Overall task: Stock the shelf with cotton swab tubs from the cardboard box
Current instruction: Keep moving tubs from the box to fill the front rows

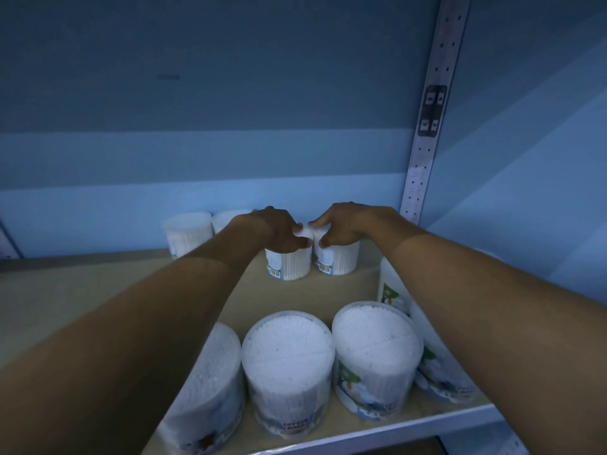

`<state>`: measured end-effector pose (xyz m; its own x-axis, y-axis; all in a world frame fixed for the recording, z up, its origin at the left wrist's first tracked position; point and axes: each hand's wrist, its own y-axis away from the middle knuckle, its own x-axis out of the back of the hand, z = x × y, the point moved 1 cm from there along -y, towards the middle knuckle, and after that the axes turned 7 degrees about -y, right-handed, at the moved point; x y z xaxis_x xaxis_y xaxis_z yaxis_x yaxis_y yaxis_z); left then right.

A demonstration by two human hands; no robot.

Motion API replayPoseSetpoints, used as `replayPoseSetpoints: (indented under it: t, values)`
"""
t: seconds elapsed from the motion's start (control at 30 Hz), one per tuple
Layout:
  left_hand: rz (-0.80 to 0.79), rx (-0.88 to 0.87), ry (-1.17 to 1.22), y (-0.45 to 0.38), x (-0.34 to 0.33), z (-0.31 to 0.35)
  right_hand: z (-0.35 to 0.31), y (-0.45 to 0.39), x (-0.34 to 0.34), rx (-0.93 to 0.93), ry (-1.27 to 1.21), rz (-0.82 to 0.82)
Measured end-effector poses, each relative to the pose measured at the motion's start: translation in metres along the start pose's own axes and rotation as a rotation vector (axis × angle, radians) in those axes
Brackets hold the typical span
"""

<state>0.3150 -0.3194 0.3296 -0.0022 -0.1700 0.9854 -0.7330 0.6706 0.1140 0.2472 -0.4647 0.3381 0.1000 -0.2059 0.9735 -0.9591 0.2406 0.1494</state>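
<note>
Each hand (282, 233) atop a tub (289, 262)

Pale blue back panel (203, 103) fills the upper frame, banded lighter toward the bottom. Small dark slot-like mark (168, 77) on it, upper left. Grey perforated metal upright (433, 103) runs top right down to mid right, leaning slightly, with a dark bracket plate (433, 111) partway up. Plain blue side panel (532, 142) far right.

Your forearms are bare to the frame edge, no sleeves visible. Left hand (281, 233) and right hand (341, 224): no gloves; jewellery too dim to tell.
</note>
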Motion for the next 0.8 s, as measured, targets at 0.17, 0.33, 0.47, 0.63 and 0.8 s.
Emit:
replayPoseSetpoints:
  t: [0.17,0.33,0.47,0.63,0.8]
  values:
    - [0.007,-0.017,0.020,0.020,-0.001,0.003,-0.003,0.022,-0.004,0.017,-0.028,0.008]
    - [0.024,-0.011,0.072,0.038,0.001,0.006,-0.005,0.040,-0.006,0.027,-0.061,0.002]
    - [0.017,-0.010,0.120,0.052,0.001,0.006,-0.008,0.052,-0.005,0.045,-0.083,-0.013]
    - [-0.003,0.010,0.110,0.068,0.006,0.009,-0.012,0.061,-0.002,0.045,-0.076,-0.060]
    - [-0.036,0.042,0.140,0.080,0.012,0.010,-0.012,0.066,0.005,0.041,-0.058,-0.106]
